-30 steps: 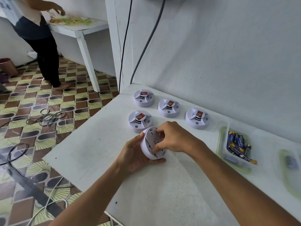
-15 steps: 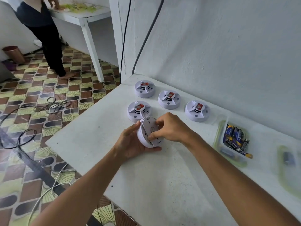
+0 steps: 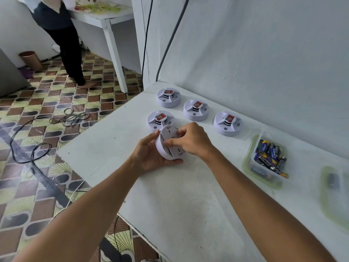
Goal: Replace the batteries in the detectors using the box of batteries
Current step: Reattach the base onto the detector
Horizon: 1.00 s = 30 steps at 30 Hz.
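White-painted table set into a corner of pale plastered wall, patterned tile floor to the left. Held just above the tabletop near its middle: a round white plastic detector, tipped on edge with its flat back plate facing the right hand. Left hand cradles the rim from below and behind, fingers curled round it; right hand pinches at the back plate, thumb and fingers closed on its edge. Judging by looks, the housing is light, rigid and smooth, so likely slippery; thin clips probably snap if forced. Best held by the rim, as now, with the twisting or prying force on the back plate. Just behind it, nearly touching, sits a second white detector with a red label; three more like it stand upright farther back near the wall. These crowd the working spot slightly. To the right, well apart, a clear plastic box of dark blue batteries, open-topped, reach unobstructed. Beyond it, a blurred clear container, contents unclear. Loose cables lie on the floor; another person stands at a far table.
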### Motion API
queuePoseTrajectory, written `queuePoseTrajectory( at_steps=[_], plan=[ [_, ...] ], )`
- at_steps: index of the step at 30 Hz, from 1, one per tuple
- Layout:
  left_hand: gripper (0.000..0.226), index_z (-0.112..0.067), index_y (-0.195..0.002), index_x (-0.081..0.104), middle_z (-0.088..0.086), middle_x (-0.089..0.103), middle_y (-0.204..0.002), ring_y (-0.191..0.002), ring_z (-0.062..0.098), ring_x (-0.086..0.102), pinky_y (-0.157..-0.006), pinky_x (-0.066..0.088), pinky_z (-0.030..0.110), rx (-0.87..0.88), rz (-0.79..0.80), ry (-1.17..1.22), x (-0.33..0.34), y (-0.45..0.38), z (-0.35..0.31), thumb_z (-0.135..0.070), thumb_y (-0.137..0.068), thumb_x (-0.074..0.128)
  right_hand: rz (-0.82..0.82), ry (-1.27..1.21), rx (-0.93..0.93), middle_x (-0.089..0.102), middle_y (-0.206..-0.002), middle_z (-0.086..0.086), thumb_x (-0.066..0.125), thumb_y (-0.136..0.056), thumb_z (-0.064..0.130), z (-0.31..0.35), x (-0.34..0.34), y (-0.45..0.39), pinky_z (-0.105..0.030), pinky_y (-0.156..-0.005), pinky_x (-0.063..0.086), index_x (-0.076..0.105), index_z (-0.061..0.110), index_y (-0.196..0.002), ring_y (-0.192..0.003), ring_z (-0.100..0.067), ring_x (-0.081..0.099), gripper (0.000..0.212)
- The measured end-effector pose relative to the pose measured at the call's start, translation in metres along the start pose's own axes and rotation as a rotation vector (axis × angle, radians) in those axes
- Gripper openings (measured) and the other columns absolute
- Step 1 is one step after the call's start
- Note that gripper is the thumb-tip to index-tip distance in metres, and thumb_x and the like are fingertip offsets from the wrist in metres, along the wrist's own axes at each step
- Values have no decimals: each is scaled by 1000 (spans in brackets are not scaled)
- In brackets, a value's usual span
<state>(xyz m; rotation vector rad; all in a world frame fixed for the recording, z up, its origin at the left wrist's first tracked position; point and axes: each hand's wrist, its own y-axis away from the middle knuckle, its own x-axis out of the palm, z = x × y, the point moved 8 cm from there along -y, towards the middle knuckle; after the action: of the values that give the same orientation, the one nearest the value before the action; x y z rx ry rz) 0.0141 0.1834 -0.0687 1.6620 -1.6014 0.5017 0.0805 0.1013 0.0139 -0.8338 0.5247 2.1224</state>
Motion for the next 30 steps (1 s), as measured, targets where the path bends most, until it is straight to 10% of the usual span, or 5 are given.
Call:
queuePoseTrajectory(
  at_steps=[3,7,16,30],
  plan=[
    [56,-12,-116,71,20,67,-119,-103,40,66,-83,53,60,7,-14,24,-2,-1,-1,-37,-67,78,-13,15,-29,66,-81,-4,84,-64,48,3,-1,1,-33,-71,49,68,11,-92,-77,-21,60,50],
    [52,-13,-111,73,19,68,-117,-101,39,67,-81,54,59,18,-30,34,-2,-2,-2,-37,-65,78,-8,70,-99,66,-102,-1,77,-73,51,9,-1,6,-31,-90,45,53,25,-136,-106,-21,60,73],
    [57,-16,-112,73,19,68,-116,-99,40,68,-81,54,60,17,-40,18,-2,-1,0,-39,-61,84,5,49,-45,57,-137,0,75,-73,54,7,3,4,-35,-101,43,51,23,-138,-123,-20,54,76],
    [45,-13,-106,75,20,69,-110,-93,40,68,-78,55,58,-37,-102,45,-4,-1,2,-44,-89,47,-17,1,-26,60,-92,9,80,-72,45,5,0,6,-25,-74,44,59,21,-123,-90,-15,57,61]
  ],
)
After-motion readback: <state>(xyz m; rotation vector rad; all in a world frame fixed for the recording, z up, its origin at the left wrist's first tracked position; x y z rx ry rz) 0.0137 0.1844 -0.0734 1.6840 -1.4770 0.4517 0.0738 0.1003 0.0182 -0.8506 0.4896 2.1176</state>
